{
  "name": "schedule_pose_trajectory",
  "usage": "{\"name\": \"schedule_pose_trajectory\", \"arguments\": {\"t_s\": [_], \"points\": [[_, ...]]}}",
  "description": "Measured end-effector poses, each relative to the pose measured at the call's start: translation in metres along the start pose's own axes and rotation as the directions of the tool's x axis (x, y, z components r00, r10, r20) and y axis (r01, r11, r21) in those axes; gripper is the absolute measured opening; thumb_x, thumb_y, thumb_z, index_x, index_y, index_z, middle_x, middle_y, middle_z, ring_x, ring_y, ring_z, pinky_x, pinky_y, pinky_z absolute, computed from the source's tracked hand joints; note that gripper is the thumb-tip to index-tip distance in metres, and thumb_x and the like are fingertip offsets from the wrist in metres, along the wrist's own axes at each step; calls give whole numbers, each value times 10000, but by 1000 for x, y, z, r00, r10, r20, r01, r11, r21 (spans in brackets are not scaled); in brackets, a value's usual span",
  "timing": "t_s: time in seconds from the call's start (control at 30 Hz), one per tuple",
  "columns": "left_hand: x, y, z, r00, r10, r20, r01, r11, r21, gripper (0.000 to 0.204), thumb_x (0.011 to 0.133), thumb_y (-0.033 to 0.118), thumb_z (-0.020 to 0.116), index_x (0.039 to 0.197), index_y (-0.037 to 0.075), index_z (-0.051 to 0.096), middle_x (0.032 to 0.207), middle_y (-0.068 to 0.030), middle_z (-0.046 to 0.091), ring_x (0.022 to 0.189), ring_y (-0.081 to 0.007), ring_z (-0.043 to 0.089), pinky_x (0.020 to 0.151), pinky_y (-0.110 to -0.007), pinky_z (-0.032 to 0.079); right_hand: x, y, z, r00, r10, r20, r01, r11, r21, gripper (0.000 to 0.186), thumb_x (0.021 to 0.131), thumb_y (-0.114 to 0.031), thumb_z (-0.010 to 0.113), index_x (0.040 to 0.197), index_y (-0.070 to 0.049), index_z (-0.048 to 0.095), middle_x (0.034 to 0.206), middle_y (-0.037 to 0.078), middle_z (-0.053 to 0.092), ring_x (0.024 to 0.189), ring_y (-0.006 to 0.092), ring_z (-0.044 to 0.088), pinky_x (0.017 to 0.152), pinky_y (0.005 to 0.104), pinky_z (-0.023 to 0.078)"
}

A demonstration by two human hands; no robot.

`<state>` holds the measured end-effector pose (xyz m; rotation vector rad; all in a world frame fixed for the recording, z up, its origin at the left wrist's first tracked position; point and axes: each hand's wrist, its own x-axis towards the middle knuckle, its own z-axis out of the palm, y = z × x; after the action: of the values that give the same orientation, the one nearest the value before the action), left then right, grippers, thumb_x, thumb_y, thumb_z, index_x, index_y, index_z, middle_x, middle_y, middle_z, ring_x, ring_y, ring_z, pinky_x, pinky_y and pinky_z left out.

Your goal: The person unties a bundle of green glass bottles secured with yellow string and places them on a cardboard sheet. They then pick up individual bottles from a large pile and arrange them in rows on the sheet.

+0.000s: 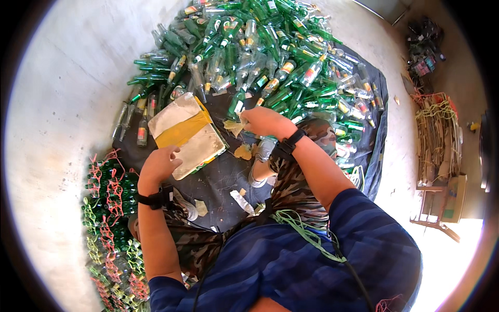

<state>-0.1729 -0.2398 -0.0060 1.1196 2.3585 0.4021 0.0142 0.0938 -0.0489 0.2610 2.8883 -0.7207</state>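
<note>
My left hand (162, 164) is over the near left edge of a worn cardboard box (192, 148) with yellow tape across its top. Its fingers are loosely bent and apart, with nothing visible in them. My right hand (267, 123) is at the near edge of the bottle heap, its fingers curled in. Those fingertips are beside the lower end of a green glass bottle (237, 102) with a pale label; whether they grip it or a scrap is hidden. A torn yellowish scrap (234, 127) lies just below the fingers.
A large heap of green and clear bottles (254, 47) spreads over a dark sheet (371, 151). At left, bottles tied with red and green string (109, 203) stand by the wall. Paper scraps (242, 202) lie between my feet. Flattened cardboard (438, 140) is stacked at right.
</note>
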Motion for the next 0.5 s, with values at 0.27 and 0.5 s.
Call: {"name": "schedule_pose_trajectory", "arguments": {"t_s": [0.27,0.5], "points": [[10,1,-3,1000,11,-28,-13,999,-52,407,806,215,759,1168,32,721,950,-192,734,917,-369,712,836,-441,554,-19,30,-98,969,227,-100,-115,768,631,199,947,-204,697,1119,-105,721,915,26,715,766,133,624,720,310,539],[6,-2,-11,999,-11,-40,9,999,-46,400,806,204,760,1164,31,716,955,-186,730,932,-366,707,842,-450,551,-72,83,-174,701,552,-452,356,278,892,112,1004,-125,627,1068,-47,675,746,-30,531,594,69,455,602,259,466]]}}
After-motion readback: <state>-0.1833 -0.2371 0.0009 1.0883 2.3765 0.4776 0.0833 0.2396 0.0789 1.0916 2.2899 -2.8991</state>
